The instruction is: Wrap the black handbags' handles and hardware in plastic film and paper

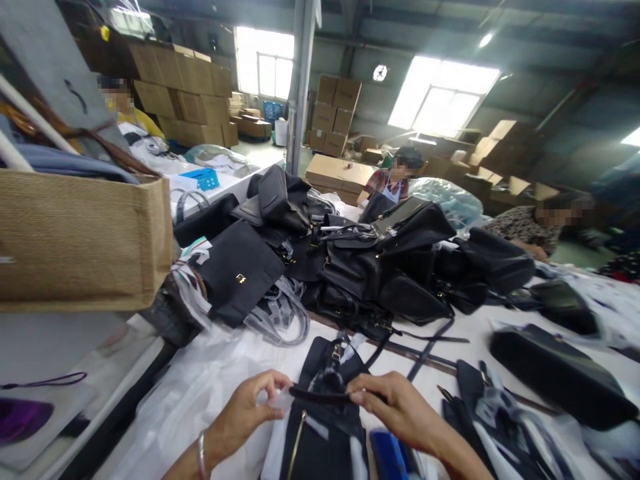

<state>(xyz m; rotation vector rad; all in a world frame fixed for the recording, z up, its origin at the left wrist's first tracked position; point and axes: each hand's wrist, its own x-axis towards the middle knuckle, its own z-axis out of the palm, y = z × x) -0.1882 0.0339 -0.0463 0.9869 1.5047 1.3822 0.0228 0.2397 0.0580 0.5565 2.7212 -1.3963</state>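
Plastic-sheeted table [210,380], heaped black bags [380,267], left hand [247,410], right hand [395,407] pinching slim strap [320,396]

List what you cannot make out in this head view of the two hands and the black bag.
Head view:
- Bag: lower part cut off by the bottom edge.
- Strap: right end hidden in the grip of the right hand.
- What the left hand pinches: pale, blurred.
- Blue thing: cut by the edge, partly behind the right wrist.
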